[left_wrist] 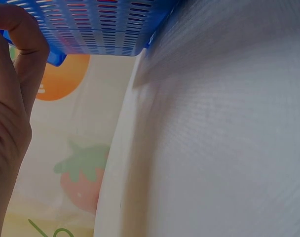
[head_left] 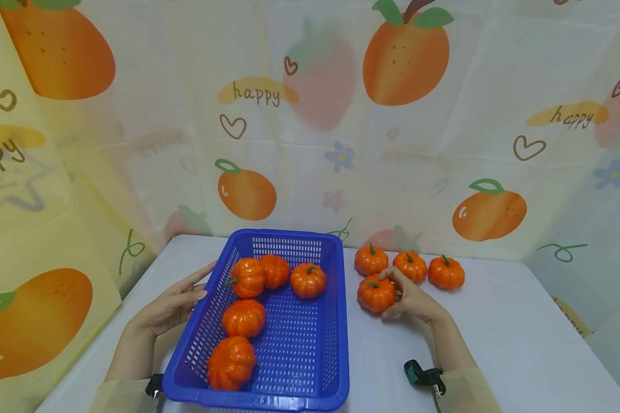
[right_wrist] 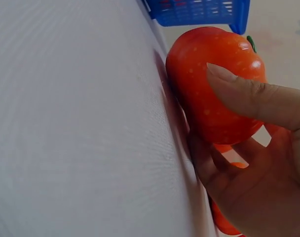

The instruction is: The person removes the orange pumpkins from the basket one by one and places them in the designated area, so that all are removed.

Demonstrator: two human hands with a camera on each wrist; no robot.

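Note:
A blue plastic basket (head_left: 294,350) with slotted walls holds several small orange toy pumpkins, one of them a pumpkin (head_left: 244,318) at its left side. My left hand (head_left: 167,307) is at the basket's left wall, thumb and fingers loosely spread against the rim; in the left wrist view only part of this hand (left_wrist: 12,98) shows. To the right of the basket, my right hand (head_left: 413,298) grips an orange pumpkin (head_left: 375,293) with a green stem, thumb on the near side and fingers around the far side. The right wrist view shows this pumpkin (right_wrist: 209,84) close to the tabletop.
Behind the right hand, three more pumpkins stand in a row: a left pumpkin (head_left: 370,261), a middle one (head_left: 406,267) and a right one (head_left: 446,273). A white table (head_left: 516,344) bears everything. A fruit-printed curtain (head_left: 310,155) hangs along its back edge.

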